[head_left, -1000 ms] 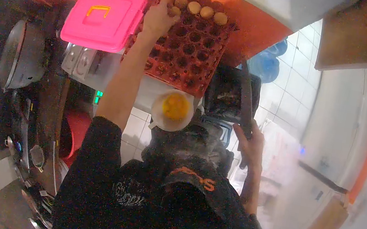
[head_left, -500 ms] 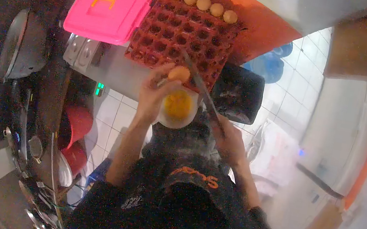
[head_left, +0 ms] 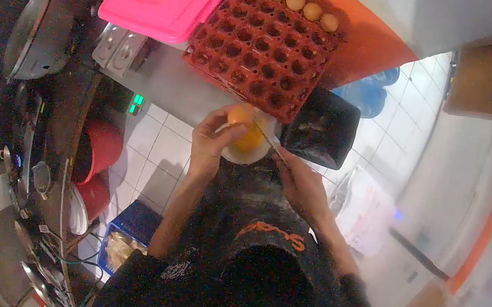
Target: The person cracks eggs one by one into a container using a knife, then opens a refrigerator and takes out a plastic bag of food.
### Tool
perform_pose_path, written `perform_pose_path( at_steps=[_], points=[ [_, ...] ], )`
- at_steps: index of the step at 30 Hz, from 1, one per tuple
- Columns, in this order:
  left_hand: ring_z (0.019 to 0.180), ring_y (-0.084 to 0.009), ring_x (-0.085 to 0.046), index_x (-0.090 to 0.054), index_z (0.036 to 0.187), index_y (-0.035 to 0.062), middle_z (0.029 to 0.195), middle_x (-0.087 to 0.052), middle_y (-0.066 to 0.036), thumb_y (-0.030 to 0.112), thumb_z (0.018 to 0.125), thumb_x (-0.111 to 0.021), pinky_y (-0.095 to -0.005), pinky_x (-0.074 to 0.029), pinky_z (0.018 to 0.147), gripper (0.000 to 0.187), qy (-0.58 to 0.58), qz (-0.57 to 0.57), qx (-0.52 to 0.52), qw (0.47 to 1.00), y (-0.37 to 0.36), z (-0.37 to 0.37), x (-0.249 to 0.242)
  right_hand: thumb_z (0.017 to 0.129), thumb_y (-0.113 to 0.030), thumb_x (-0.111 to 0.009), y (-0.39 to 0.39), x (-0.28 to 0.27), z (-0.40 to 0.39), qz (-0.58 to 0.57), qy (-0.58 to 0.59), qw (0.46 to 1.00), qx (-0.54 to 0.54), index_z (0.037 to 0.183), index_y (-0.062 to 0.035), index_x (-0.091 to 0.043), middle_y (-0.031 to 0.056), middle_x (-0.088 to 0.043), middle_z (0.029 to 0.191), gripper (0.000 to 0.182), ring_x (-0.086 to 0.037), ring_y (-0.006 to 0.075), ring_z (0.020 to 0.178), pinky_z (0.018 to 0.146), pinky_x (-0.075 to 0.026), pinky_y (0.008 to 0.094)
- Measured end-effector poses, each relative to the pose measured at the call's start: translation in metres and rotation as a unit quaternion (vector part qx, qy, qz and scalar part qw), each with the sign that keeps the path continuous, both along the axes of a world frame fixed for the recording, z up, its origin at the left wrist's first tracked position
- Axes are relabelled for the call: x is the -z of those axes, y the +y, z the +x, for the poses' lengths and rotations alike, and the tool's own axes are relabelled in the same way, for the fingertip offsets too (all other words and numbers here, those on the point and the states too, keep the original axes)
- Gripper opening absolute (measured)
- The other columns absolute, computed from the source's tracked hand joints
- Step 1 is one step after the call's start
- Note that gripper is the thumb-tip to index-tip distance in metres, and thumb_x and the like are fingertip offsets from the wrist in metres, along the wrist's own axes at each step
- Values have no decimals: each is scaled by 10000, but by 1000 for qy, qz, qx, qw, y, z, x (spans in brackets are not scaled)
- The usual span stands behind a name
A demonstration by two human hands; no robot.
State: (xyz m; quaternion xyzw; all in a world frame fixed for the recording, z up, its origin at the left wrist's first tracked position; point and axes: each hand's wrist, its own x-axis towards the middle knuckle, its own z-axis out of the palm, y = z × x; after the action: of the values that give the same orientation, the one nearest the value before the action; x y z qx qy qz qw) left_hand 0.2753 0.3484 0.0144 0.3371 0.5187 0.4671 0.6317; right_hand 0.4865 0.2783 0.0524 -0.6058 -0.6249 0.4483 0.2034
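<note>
My left hand holds a brown egg just over a white bowl that has yellow yolk in it. My right hand grips a knife whose blade lies against the egg. Behind the bowl sits a red egg tray, with a row of eggs left along its far edge and the other cups bare.
A pink lidded box stands left of the tray. A black bin is at the right of the bowl. At the left are a metal pot and red bowls; a blue crate rests on the tiled floor.
My left hand took an egg from the tray's far row and brought it down over the bowl. My right hand swung the knife in until the blade met the egg.
</note>
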Motion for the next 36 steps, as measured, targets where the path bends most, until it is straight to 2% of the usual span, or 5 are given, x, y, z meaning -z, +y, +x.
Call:
perform_pose_path(
  at_steps=[18, 21, 28, 32, 36],
  points=[
    [999, -240, -700, -654, 1172, -69, 1084, -712, -147, 296, 940, -682, -332, -569, 900, 433, -24, -102, -5, 994, -1, -10, 8, 1014, -206, -535, -15, 30, 18, -2, -81, 995, -66, 1388, -147, -528, 181, -661, 1207, 378, -652, 386, 1062, 891, -535, 460],
    [983, -216, -711, -619, 1198, -98, 1108, -706, -150, 226, 939, -708, -329, -553, 919, 424, -27, -132, 7, 991, -1, -15, 11, 990, -226, -590, -12, 21, 14, 37, -49, 998, -29, 1323, -115, -582, 183, -680, 1137, 350, -669, 372, 1016, 859, -540, 438],
    [1110, -211, -649, -584, 1298, -77, 1184, -678, -157, 112, 903, -740, -337, -520, 976, 465, 55, -3, 158, 986, -4, -19, 12, 854, -289, -784, 40, 10, -2, 59, 48, 997, 14, 1266, -37, -631, 192, -709, 1073, 507, -696, 338, 980, 850, -527, 387],
    [1115, -225, -651, -587, 1305, -66, 1192, -676, -161, 105, 885, -754, -348, -521, 980, 484, 54, 17, 190, 980, -4, -19, 19, 856, -248, -719, 59, 16, -2, 66, 113, 990, -45, 1461, -134, -480, 187, -611, 1340, 660, -543, 391, 1289, 1086, -423, 467],
    [1061, -238, -678, -595, 1295, -72, 1158, -692, -165, 105, 848, -783, -359, -554, 936, 516, 151, 22, 223, 963, 2, -19, -2, 856, -218, -730, 63, 20, -7, 91, 126, 986, -51, 1463, -135, -482, 174, -610, 1347, 661, -551, 378, 1284, 1101, -404, 470]
  ],
)
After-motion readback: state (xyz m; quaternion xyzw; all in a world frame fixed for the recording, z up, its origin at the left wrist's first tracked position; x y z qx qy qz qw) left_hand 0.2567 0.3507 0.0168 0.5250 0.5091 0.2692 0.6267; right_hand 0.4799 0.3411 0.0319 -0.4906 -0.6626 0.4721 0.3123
